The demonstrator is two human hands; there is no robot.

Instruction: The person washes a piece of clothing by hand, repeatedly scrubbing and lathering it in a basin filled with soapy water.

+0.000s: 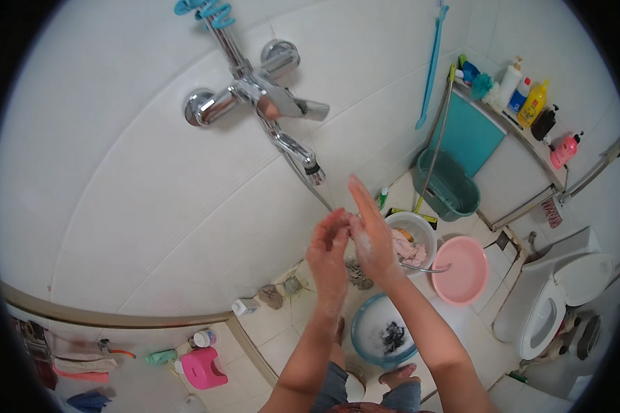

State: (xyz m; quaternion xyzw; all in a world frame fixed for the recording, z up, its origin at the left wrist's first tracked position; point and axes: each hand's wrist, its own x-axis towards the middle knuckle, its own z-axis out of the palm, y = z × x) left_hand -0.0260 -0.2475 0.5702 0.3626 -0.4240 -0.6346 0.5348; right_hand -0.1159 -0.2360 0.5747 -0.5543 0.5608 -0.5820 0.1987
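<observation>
Left grip (328,244): raised and wet, the fingers loosely bent and turned in toward the other palm; whether anything small sits inside, I cannot tell.
Right grip (370,241): wide and flat, fingers straight and pointing up, whitish suds on the skin; it meets, or nearly meets, the left one at the fingertips and thumb.
Chrome tap (251,89): on the tiled wall (151,186), above and to the left of both grips; its spout (315,175) hangs just above them, apart from the fingers.
Grey hose (303,180): comes down the wall behind the left grip.
Blue basin (356,337): on the floor (475,330) below the grips, between the forearms — foamy water inside.
Dark cloth (393,337): in that foam, below the right grip and near its forearm.
White basin (431,241): just right of the right grip and partly hidden by it, with a pink cloth (408,251) heaped inside.
Pink basin (463,272): right of the white one, farther from the grips; a thin curved tube (430,270) reaches over its near side.
Green tub (448,189): up and to the right of the grips, a long-handled floor tool (439,144) leaning by it.
Shelf (537,148): well to the upper right — yellow bottle (533,104) and pink pump bottle (566,150) standing on it.
Toilet (544,320): well to the lower right.
Pink stool (203,368): well to the lower left.
</observation>
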